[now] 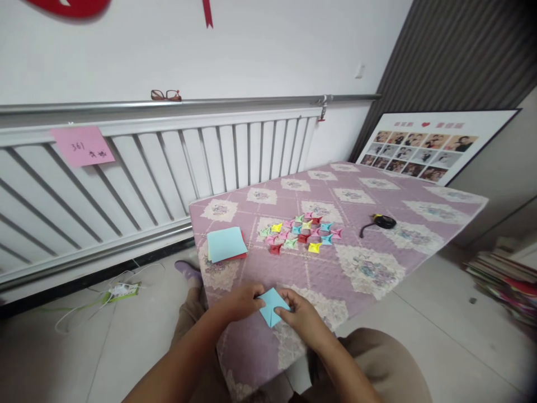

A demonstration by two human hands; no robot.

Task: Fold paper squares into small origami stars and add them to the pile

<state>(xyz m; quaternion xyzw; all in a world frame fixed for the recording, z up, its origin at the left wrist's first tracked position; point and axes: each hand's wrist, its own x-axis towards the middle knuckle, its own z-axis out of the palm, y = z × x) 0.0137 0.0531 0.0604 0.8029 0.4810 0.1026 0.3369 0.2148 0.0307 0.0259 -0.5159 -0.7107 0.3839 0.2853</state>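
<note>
A light blue folded paper [271,313] is held near the table's front edge, one corner pointing away from me and crease lines meeting near its middle. My left hand [248,300] pinches its left corner, thumb on top. On the right corner, my right hand [298,314] grips with the thumb pressed on the upper face. Beyond my left hand lies a stack of coloured paper sheets [227,244], light blue uppermost and red showing at the edge. Several small folded paper pieces [302,238] in red, yellow, green, pink and blue stand grouped farther back.
A patterned pink cloth covers the table [335,274]. A black and yellow object with a strap [384,221] lies to the right. Behind the table are a white radiator [235,154] and a photo board [419,148]. A power strip [121,291] with cables sits on the floor at left.
</note>
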